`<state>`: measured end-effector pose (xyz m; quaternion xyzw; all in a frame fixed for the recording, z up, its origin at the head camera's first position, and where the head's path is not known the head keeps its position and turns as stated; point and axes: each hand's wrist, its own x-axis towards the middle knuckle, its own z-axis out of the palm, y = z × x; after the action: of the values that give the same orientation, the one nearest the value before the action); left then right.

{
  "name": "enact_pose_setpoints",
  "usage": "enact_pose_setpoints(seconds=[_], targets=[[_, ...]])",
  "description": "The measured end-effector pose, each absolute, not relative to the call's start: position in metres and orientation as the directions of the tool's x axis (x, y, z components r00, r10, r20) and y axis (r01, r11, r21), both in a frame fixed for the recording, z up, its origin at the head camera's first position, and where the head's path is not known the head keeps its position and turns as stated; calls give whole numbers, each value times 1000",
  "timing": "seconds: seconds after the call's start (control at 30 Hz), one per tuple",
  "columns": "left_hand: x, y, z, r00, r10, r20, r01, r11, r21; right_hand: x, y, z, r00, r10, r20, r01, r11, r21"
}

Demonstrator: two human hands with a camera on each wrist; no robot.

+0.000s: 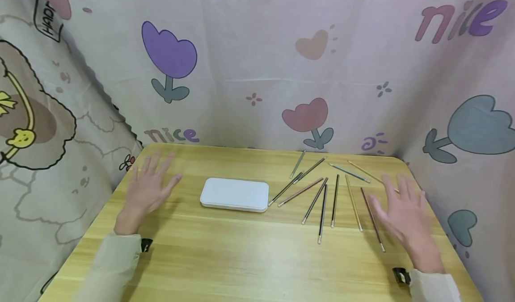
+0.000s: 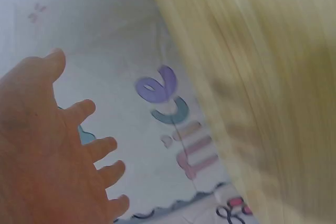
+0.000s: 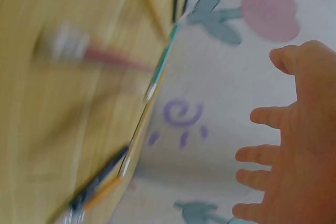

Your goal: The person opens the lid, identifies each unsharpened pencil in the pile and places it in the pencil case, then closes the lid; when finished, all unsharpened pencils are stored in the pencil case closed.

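Observation:
My left hand [image 1: 149, 188] hovers at the left side of the table with fingers spread, holding nothing. In the left wrist view the same hand [image 2: 44, 135] shows straight, parted fingers. To its right lies a white flat case [image 1: 234, 195] with rounded corners, its lid closed. My right hand [image 1: 407, 219] is also spread and holds nothing, above the table's right side. Nearest it is a dark red pencil [image 1: 372, 219], with a yellow pencil [image 1: 354, 203] farther left. Black pencils [image 1: 335, 201], a red pencil [image 1: 301, 192] and a teal pencil [image 1: 349, 173] lie scattered between the case and the right hand.
The wooden table [image 1: 241, 257] carries everything. A patterned curtain [image 1: 241, 60] hangs along its back and sides. Toward the back edge lie a green pencil [image 1: 297, 164] and another yellow pencil [image 1: 366, 171], partly behind the right fingers. Dark straps [image 1: 401, 276] show at both wrists.

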<state>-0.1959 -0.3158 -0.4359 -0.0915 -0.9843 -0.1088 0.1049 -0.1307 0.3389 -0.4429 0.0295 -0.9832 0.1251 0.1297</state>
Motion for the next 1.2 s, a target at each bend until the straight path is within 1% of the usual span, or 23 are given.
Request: enact_pose_setpoints(seconds=[0.13,0.27,0.37,0.5,0.57,0.73,0.83,0.93,1.1,1.2], targets=[[-190,-295,-437,-958,185,221,236,943,235,-134,304,-446,-949,-80,306,-160,956,-244],[-186,-273,-445,-950,221,220,284,904,320,-141,264,-458,-934,-144,328,-251,916,-312],[-186,-255,-455,-948,252,192,312,845,434,-147,236,-462,-934,-170,314,-291,870,-397],[-188,-234,-468,-955,273,117,289,766,574,-156,195,-461,-932,-224,285,-343,800,-493],[-189,-227,-473,-954,283,101,284,741,609,-162,175,-460,-925,-267,271,-376,757,-534],[-189,-217,-486,-952,293,94,281,706,650,-177,127,-464,-897,-382,221,-431,655,-621],[-190,-211,-494,-962,261,80,239,665,707,-185,106,-471,-881,-436,182,-443,628,-640],[-189,-208,-501,-974,218,56,183,622,761,-190,92,-479,-875,-462,147,-439,627,-644],[-186,-202,-507,-984,170,58,151,612,776,-193,81,-483,-881,-456,129,-425,641,-639],[-185,-202,-508,-989,133,69,137,615,777,-194,75,-481,-882,-450,140,-438,673,-596]])
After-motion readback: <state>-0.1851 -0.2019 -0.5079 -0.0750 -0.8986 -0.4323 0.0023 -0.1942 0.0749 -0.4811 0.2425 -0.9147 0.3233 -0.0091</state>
